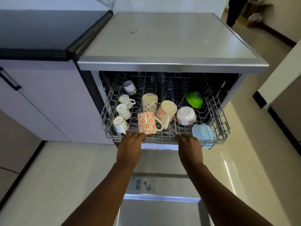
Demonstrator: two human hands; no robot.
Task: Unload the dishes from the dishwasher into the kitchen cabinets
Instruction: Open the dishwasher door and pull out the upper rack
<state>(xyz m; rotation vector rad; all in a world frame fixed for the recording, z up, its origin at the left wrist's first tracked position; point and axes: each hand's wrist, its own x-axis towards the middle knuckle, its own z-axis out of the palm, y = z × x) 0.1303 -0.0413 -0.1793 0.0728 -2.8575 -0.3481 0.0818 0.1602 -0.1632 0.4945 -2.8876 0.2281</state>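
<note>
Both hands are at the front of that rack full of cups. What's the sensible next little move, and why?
Probably lift out the flowered mug. It sits at the rack front edge, right by the left hand, and the rack looks pulled out far enough. The right hand could take the blue bowl beside it.

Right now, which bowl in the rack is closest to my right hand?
The light blue bowl, at the rack's front right corner beside your right hand; the white and green bowls sit farther back.

Soft, even daylight, glare streaks on the floor (228, 168) at right, dark dishwasher (211, 79) interior, wide-angle bending at edges.
</note>
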